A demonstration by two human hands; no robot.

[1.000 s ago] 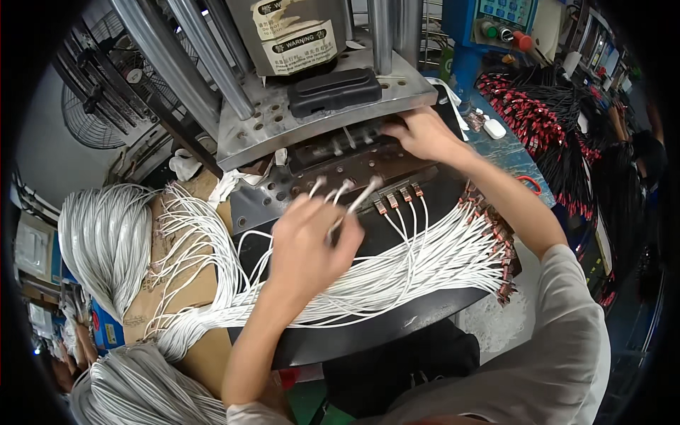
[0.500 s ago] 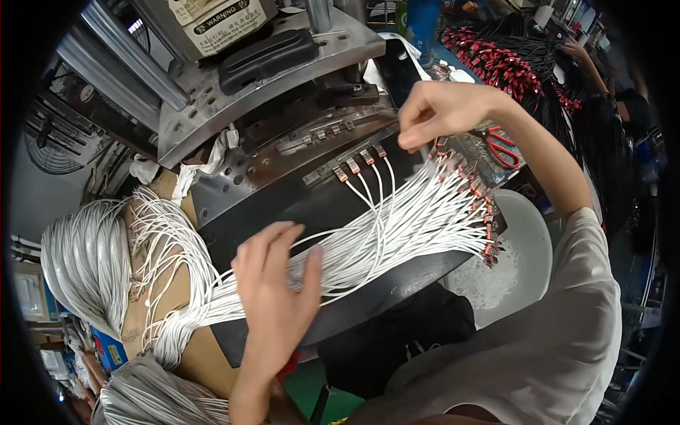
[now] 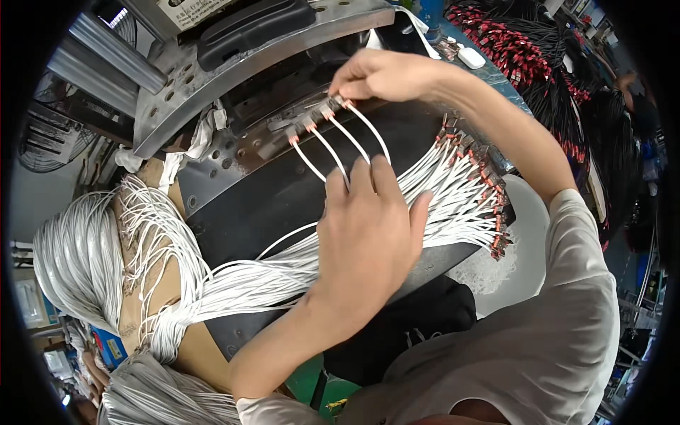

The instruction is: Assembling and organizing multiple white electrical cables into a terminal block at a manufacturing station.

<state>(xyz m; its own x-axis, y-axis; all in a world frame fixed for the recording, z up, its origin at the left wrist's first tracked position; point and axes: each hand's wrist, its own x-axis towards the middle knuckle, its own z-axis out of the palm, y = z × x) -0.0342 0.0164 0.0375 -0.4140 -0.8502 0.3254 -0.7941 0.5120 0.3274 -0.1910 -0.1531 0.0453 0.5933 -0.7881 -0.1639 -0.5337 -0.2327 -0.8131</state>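
Observation:
A slim metal strip (image 3: 270, 146) carries several connectors with orange-red ends in a row, each on a white cable (image 3: 363, 122). My right hand (image 3: 386, 74) is closed in a pinch at the strip's right end; its fingertips are partly hidden. My left hand (image 3: 368, 230) lies over the white cables just below the strip, fingers spread and thumb apart. Beneath it, a thick bundle of white cables (image 3: 262, 287) crosses the black board (image 3: 234, 219). Their connector ends (image 3: 489, 180) fan out at the right.
A press with a perforated metal plate (image 3: 159, 117) stands beyond the board. Coiled grey-white cable (image 3: 78, 262) sits at the left on brown cardboard (image 3: 149, 273). A whitish tub (image 3: 533, 234) with clear scraps is at the right. Black cables with red ends (image 3: 503, 49) lie far right.
My right hand has come left onto the strip's end, and the strip with its connectors has shifted toward the press. My left hand has moved right over the cables. The view has shifted slightly.

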